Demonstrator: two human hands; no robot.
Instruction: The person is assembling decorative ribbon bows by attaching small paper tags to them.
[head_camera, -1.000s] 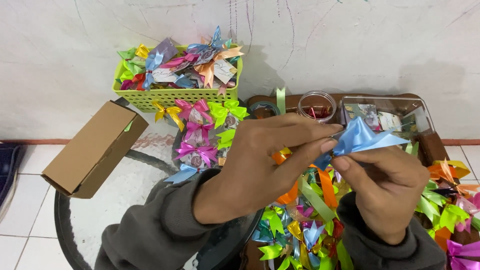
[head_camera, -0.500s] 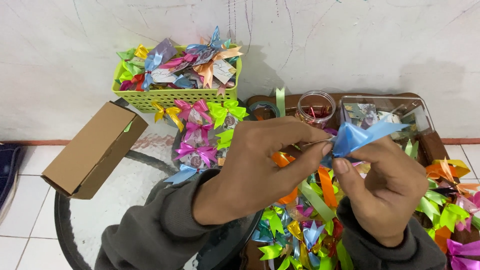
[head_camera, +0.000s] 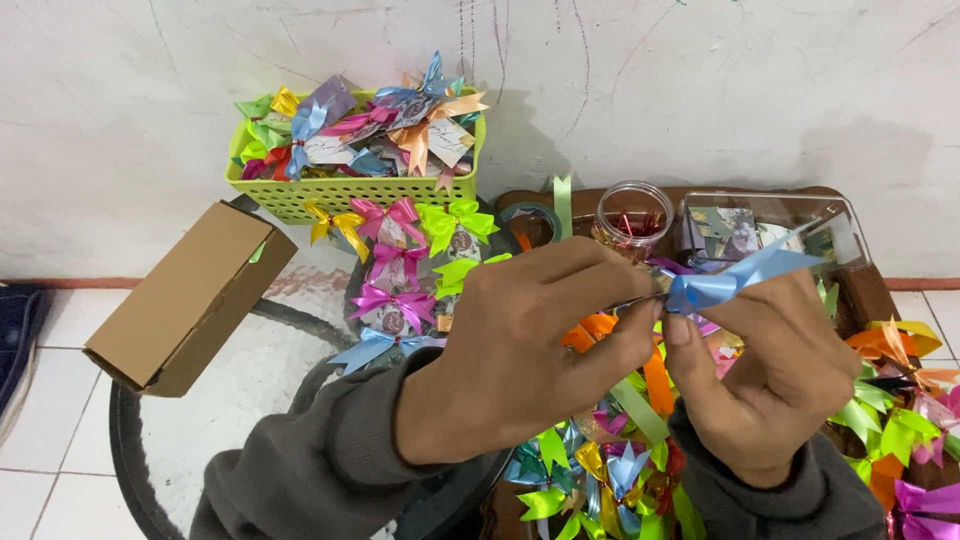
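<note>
Head view. We look down on two hands raised over a round glass table (head_camera: 250, 380). The left hand (head_camera: 530, 350) has its fingers curled, with thumb and forefinger pressed together on a thin strand at the knot of a light blue ribbon bow (head_camera: 735, 280). The right hand (head_camera: 770, 375) pinches the same bow from below, thumb tip against the knot. We see the bow held in the air between the two hands, its tails pointing up and right, in front of a clear plastic box (head_camera: 840, 215) and a small clear jar (head_camera: 632, 215) of bits.

Edges. The table's dark rim curves from lower left up behind the left forearm, and a brown cardboard box (head_camera: 190, 295) lies across that rim, open end to the lower left. A lime-green basket (head_camera: 355, 190) heaped with bowed packets stands against the white wall, its right edge near the jar. Several finished bows (head_camera: 400, 265) in pink, yellow and green lie just in front of the basket.

Open room. We find bare glass only between the cardboard box and the left sleeve. Below and right of the hands, a loose pile of ribbons (head_camera: 620, 470) fills the surface to the frame edge. Tiled floor shows at far left.
</note>
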